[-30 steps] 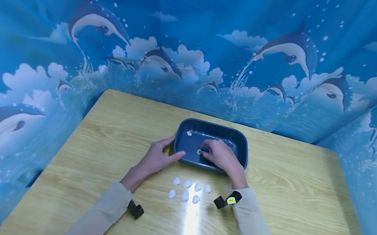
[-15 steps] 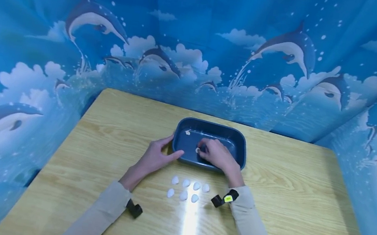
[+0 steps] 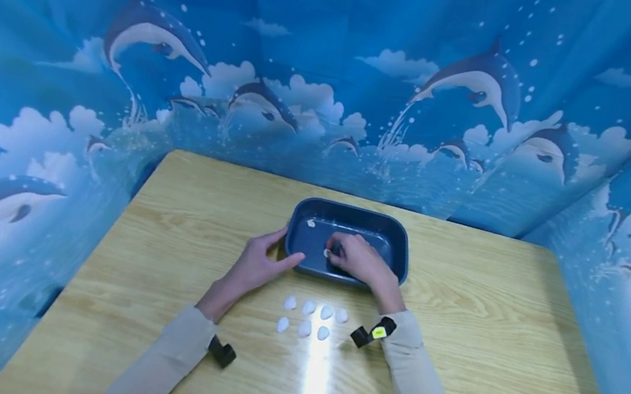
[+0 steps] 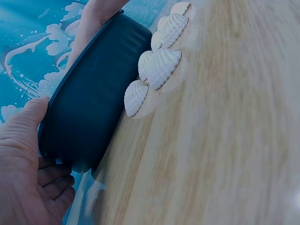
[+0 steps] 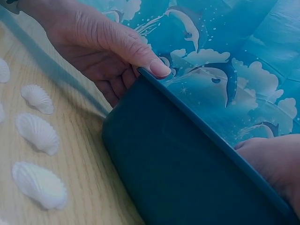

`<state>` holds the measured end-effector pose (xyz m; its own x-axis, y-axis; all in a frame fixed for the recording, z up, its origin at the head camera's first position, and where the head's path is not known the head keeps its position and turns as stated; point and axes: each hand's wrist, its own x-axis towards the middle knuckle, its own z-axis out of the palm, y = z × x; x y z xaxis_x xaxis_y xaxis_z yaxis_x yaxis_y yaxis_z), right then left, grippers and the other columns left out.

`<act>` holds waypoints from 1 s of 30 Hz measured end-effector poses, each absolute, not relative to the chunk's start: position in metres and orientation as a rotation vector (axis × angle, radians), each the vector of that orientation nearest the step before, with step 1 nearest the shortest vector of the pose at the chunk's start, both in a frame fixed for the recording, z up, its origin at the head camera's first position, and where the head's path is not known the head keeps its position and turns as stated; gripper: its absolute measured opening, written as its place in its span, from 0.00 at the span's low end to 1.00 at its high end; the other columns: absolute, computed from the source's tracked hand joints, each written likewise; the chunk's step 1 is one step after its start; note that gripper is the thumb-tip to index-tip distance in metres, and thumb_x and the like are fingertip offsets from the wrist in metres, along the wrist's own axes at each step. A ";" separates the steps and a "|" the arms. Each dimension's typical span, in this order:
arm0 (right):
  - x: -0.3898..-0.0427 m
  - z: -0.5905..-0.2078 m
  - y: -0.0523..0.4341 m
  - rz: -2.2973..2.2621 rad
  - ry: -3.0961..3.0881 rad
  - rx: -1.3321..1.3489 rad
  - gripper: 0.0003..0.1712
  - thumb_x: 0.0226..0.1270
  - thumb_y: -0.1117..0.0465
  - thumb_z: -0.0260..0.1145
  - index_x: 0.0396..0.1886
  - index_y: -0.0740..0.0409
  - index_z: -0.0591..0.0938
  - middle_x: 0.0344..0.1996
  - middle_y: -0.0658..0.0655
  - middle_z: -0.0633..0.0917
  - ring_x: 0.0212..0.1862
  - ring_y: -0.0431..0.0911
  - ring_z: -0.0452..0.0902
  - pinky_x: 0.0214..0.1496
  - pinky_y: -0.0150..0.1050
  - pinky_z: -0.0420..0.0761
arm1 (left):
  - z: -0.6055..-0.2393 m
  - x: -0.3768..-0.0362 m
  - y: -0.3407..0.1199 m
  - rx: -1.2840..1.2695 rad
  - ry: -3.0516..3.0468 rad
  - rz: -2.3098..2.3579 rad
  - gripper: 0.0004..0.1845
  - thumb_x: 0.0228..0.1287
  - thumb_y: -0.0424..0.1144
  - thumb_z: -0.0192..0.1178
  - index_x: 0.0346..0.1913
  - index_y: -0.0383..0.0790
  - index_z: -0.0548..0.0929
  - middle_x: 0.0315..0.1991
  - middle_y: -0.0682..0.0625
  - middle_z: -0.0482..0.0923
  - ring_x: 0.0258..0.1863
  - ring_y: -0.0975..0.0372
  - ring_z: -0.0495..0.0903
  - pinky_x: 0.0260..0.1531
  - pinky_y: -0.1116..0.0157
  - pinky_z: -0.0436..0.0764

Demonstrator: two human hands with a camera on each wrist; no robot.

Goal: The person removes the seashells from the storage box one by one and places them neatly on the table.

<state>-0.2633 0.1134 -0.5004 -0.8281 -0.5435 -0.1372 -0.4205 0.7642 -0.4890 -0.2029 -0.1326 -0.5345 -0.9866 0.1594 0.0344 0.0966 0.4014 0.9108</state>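
Note:
A dark blue basin (image 3: 342,277) stands near the far edge of the wooden table. My left hand (image 3: 255,263) holds its near left corner, thumb over the rim and fingers against the outer wall. Inside the basin, my right hand (image 3: 364,260) pinches a small pale shell (image 3: 326,252) between thumb and fingers, low over the floor. Another small pale shell (image 3: 310,223) lies at the basin's back left. In the right wrist view the basin wall (image 5: 178,164) hides the right hand's fingertips. Ribbed white seashells (image 4: 164,68) lie between the forearms, in front of the basin.
Several white seashells form two short rows on the table (image 3: 484,348), the nearer row including one shell (image 3: 304,329). A bright light reflection (image 3: 314,390) runs down the wood toward me. A blue dolphin-print curtain (image 3: 313,52) closes in the back and sides.
The whole head view has shifted slightly left. My right hand has closed its fingers on the small shell on the basin floor; the left hand keeps its hold on the corner.

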 end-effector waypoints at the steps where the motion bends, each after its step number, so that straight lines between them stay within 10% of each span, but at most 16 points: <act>1: -0.263 -0.501 0.113 -0.652 2.687 -0.752 0.09 0.77 0.59 0.67 0.50 0.56 0.86 0.23 0.48 0.79 0.23 0.41 0.72 0.23 0.34 0.71 | -0.535 -0.203 -0.133 0.237 2.580 1.672 0.44 0.67 0.58 0.70 0.79 0.43 0.66 0.78 0.46 0.65 0.79 0.52 0.62 0.78 0.50 0.62; 30: -0.265 -0.498 0.117 -0.798 2.536 -0.853 0.12 0.75 0.65 0.67 0.55 0.57 0.87 0.30 0.52 0.86 0.25 0.39 0.74 0.27 0.33 0.73 | -0.531 -0.203 -0.132 0.227 2.562 1.674 0.43 0.68 0.54 0.71 0.79 0.41 0.65 0.78 0.45 0.64 0.80 0.52 0.60 0.79 0.49 0.59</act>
<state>-0.2648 0.1173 -0.4976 -0.7584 -0.6361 -0.1421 -0.4400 0.6606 -0.6083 -0.2025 -0.1318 -0.5314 -0.9864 0.1634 0.0197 0.0836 0.3947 0.9150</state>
